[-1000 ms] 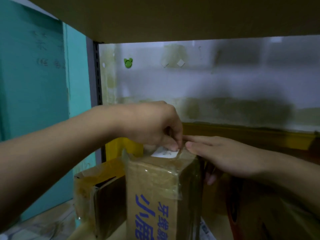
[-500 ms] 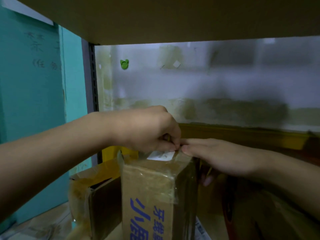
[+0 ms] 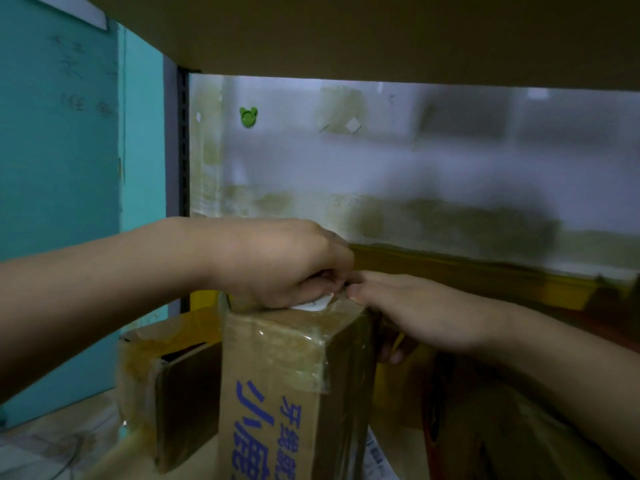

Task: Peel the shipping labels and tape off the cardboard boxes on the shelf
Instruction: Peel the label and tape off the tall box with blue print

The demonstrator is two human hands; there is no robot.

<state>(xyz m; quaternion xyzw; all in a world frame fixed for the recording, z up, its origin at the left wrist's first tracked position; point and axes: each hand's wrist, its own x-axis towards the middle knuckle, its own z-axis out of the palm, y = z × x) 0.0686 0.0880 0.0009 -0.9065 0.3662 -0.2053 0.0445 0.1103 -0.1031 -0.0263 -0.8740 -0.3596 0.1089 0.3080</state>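
The left hand (image 3: 277, 268) has its fingers curled and pinches the edge of a white paper shipping label (image 3: 317, 303) directly beneath it. The right hand (image 3: 426, 313), touching it fingertip to fingertip, grips the tall brown cardboard box with blue printed characters (image 3: 284, 375), thumb on the top edge and fingers curled down the far side. Below both hands lies the pale shelf surface (image 3: 52, 441). Behind them is a stained whitish wall (image 3: 381, 161) with a small green pin (image 3: 248, 116), above them a brown shelf board (image 3: 346, 32), and left of the left forearm a teal panel (image 3: 59, 168). Half a second ago the label lay flat; now its corner curls up off the box top. The tall box is sealed under glossy clear tape. Just left of it, a shorter, tape-wrapped cardboard box (image 3: 166, 368) stands open, its inside too dark to read.
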